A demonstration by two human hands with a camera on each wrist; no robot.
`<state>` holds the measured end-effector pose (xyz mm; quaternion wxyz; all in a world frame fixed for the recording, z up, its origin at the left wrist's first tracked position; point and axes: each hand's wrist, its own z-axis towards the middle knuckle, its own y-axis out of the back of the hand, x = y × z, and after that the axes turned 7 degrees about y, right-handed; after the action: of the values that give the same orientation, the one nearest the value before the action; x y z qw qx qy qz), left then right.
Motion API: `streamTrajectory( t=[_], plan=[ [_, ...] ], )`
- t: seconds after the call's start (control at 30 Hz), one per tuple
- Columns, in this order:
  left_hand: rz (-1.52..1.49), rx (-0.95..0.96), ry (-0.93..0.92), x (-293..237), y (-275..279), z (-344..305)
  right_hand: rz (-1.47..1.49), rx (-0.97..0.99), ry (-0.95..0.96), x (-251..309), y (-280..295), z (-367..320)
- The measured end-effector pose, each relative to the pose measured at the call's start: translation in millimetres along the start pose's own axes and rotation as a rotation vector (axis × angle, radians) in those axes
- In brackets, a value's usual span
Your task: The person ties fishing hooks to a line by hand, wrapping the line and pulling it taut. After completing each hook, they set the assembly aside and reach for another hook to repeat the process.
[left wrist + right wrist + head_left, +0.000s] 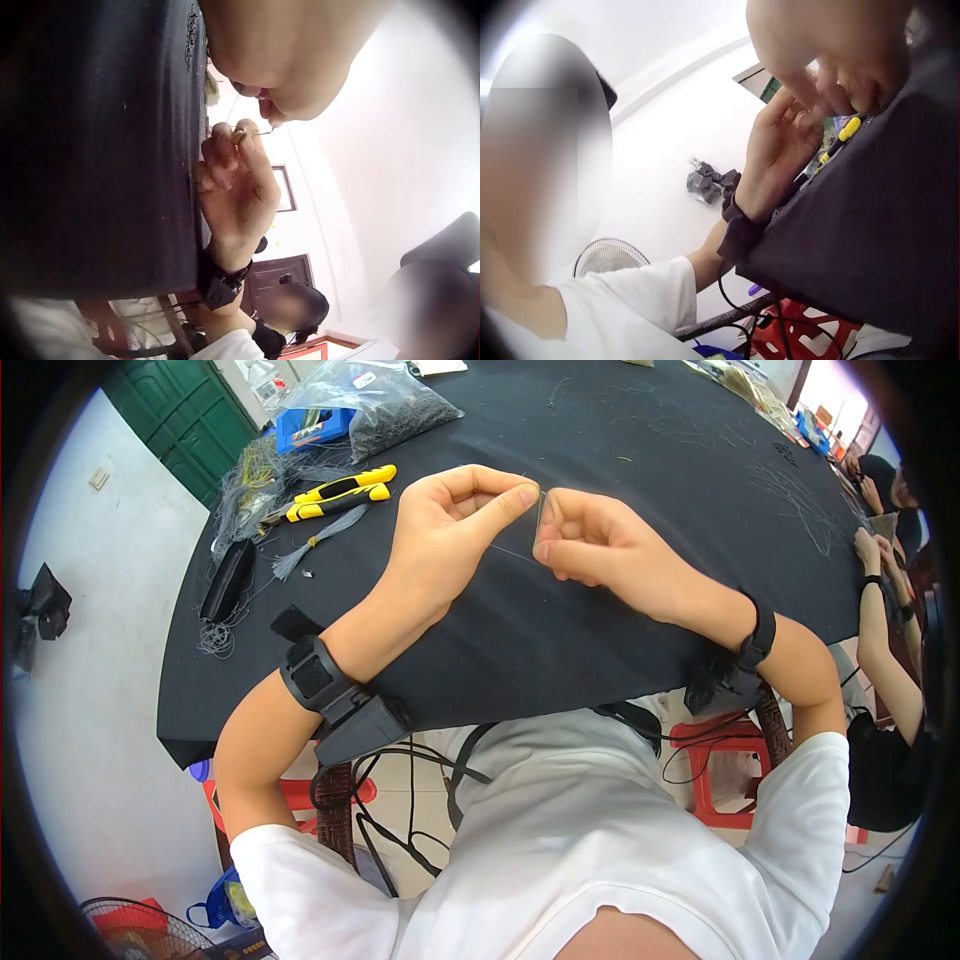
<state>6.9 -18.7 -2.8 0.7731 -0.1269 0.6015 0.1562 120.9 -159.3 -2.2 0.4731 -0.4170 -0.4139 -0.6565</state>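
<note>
In the head view, both hands are raised over the front middle of the black-covered table (pixel 450 660), fingertips close together. My left hand (pixel 440 530) pinches a thin strand (pixel 541 520) between thumb and forefinger. On the other side, my right hand (pixel 615 550) grips the same strand with its thumb against curled fingers. A short stretch shows upright between them, and a fine tail slants off below the left fingertips. The left wrist view shows the right hand (pixel 240 180) with a small thin piece at its fingertips; its kind cannot be told. In the right wrist view, fingers hide the strand.
Yellow-and-black pliers (pixel 345 493) lie left of the hands, beside a tied bundle of grey strands (pixel 320 542) and a black case (pixel 230 580). Farther back are a clear bag of dark strands (pixel 390 415) and a blue box (pixel 310 428). Another person's arms (pixel 885 620) are at right.
</note>
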Motion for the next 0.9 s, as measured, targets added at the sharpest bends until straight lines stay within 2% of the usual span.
streamTrajectory(
  t=[0.13, 0.23, 0.4, 0.53, 0.63, 0.73, 0.9],
  plan=[
    [0.033, -0.006, 0.012, -2, -1, -1, -0.543, -0.059, 0.372, 16, -3, -8],
    [0.07, 0.087, -0.063, 3, -2, 1, -0.648, -0.127, 0.499, 24, -1, -5],
    [0.044, 0.181, 0.01, -3, -8, -4, -0.659, -0.184, 0.498, 24, 15, 6],
    [0.032, 0.198, -0.016, -5, -7, -4, -0.576, -0.126, 0.416, 15, 29, 14],
    [0.005, 0.188, -0.018, -4, -7, -4, -0.313, -0.045, 0.186, 3, 35, 15],
    [0.009, 0.159, -0.057, -4, -5, -3, -0.182, -0.043, -0.13, 11, 29, 11],
    [-0.008, 0.069, -0.021, 1, -1, -2, 0.278, 0.063, -0.335, 1, 19, 8]
  ],
)
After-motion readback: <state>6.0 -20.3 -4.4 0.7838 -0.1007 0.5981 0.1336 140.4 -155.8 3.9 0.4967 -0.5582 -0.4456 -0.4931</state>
